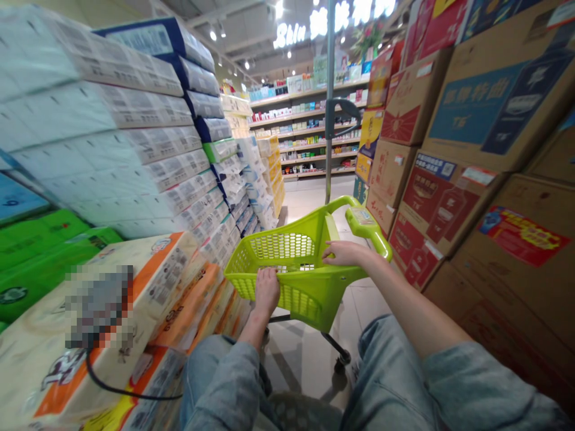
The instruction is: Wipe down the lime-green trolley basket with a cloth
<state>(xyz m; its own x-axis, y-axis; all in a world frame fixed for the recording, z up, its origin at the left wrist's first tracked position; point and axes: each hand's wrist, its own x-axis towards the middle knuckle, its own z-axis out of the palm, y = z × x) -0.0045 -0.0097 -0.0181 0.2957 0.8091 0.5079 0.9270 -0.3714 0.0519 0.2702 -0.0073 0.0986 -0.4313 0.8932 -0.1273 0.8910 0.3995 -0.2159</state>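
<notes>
Head view: the green cart [309,296] stands between stacked packs [175,134] and cartons [449,197]; the left hand [267,288] has fingers hooked over its near side; the right hand [338,254] hovers, fingers loosely curled, grasping nothing visible; the cart seems steadied, any loading not begun.

From my end the view came through brightly lit: small ceiling spotlights [212,35] burned white, and the glowing sign [317,24] flared so hard that its strokes ran together. I saw soft shadows on the floor [300,206] beneath the cart [314,287], while the lower cartons [507,341] at right sank into dimness. Toward the edges, wide-angle distortion stretched the stacked white packs [49,149] and the right sleeve [485,383]. Distant shelves [309,126] lost fine detail, and coarse square blocks [99,305] covered a patch at lower left.
</notes>
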